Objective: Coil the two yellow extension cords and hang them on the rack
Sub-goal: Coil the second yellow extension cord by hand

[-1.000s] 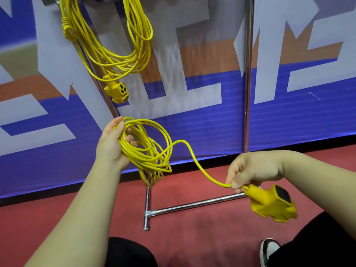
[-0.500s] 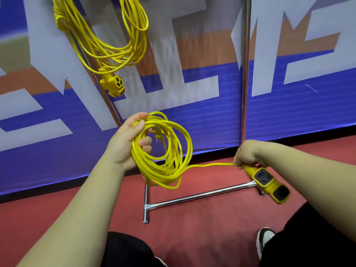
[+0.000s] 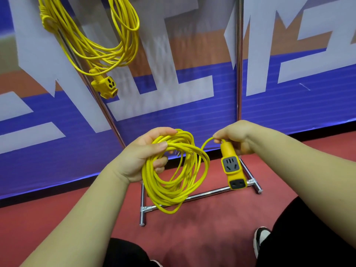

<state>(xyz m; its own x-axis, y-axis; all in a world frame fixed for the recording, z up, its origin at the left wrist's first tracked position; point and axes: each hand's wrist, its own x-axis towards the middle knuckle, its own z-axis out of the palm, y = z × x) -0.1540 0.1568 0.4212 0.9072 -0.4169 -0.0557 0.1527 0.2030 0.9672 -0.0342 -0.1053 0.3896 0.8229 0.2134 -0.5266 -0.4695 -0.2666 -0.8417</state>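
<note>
Left hand: the left hand [image 3: 142,155] grips the top of the coil, thumb laid over the strands and fingers curled under and through the loops.
Held cord: the held cord [image 3: 157,193] is thin, round, glossy yellow cable gathered into a loose, uneven oval of many turns; it hangs from the left hand in front of the rack's base, with its lowest loop over the floor bar.
Free run: one short arc of cable leaves the coil and rises to the right hand.
Right hand: the right hand [image 3: 237,135] pinches the cable where it enters the socket block, fingers curled round the block's narrow neck.
Socket block: the socket block [image 3: 232,166] is a smooth yellow plastic bar with rounded edges. It hangs down from the right hand and shows two dark grey faces with slot holes.
Hung cord: the hung cord [image 3: 107,61] is the same slick yellow cable. It drapes in long drooping loops from the top left, against the rack's left upright.
Hung socket: the hung socket [image 3: 107,85] is a blocky yellow end with dark openings, dangling below those loops.
Rack: the rack [image 3: 208,193] is polished metal tube, with two slim uprights and a floor bar joined to short feet.
Floor: the floor [image 3: 192,237] is matte red.
Backdrop: the banner [image 3: 173,112] is ribbed blue, with large pale angular shapes and an orange band.
Legs: black trousers [image 3: 300,237] and a black-and-white shoe [image 3: 261,237] show at the bottom edge.
</note>
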